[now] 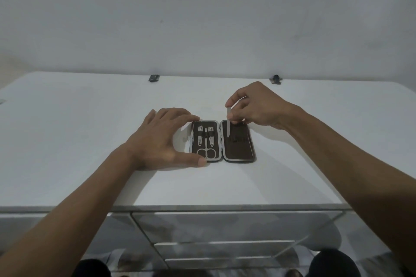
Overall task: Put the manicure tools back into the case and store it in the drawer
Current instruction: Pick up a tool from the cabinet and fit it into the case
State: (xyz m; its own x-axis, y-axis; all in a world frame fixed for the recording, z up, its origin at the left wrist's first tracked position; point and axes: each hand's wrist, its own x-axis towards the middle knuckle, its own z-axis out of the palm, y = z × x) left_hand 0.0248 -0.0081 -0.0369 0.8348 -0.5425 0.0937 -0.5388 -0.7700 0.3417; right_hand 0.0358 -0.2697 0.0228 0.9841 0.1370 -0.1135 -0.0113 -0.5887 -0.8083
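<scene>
A dark brown manicure case (239, 150) lies open flat on the white dresser top (90, 141). Its left half holds two clippers and small scissors (206, 152) under elastic straps. My left hand (157, 139) rests against the case's left edge, fingers at its top corner and thumb at its bottom corner. My right hand (254, 105) pinches a slim metal nail file (228, 126) by its top end, held nearly upright with its tip over the right half of the case, next to the hinge.
The dresser has mirrored drawer fronts (225, 227) below the front edge. Two small dark objects (154, 78) (275, 78) sit at the back edge against the white wall. My feet show at the bottom.
</scene>
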